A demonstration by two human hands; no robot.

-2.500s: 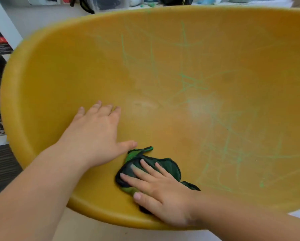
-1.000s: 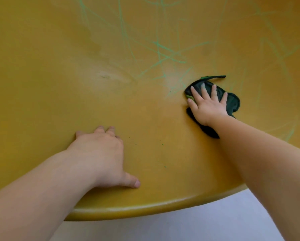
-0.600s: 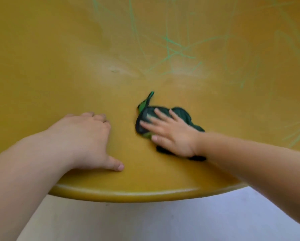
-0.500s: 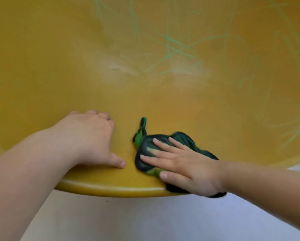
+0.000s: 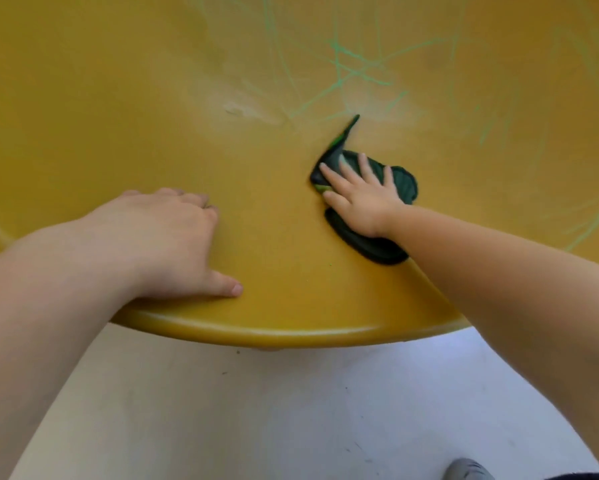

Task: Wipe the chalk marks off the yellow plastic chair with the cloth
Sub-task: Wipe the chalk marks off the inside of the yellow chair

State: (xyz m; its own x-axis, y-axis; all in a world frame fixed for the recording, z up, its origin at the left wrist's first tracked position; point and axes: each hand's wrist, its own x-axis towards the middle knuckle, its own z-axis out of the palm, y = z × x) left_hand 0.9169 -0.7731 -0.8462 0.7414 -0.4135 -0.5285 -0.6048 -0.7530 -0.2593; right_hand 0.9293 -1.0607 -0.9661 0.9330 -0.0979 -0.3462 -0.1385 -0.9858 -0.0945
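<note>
In the bowl of the yellow plastic chair (image 5: pixel 125 109), the right hand (image 5: pixel 360 199) is pressing the dark green cloth (image 5: pixel 403 183) flat with spread fingers just below the green chalk marks (image 5: pixel 351 69), while the open left hand (image 5: pixel 159 244) is bracing the seat, seemingly to steady it.

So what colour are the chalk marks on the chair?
Green, thin crossing lines; the chalk marks show on the yellow chair in the head view.

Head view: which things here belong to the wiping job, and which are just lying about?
In the job: yellow chair; green chalk marks; dark cloth; right hand, pressing flat on the cloth; left hand, resting on the chair.
Not in the job: pale floor; what looks like a grey shoe at the lower right.
</note>
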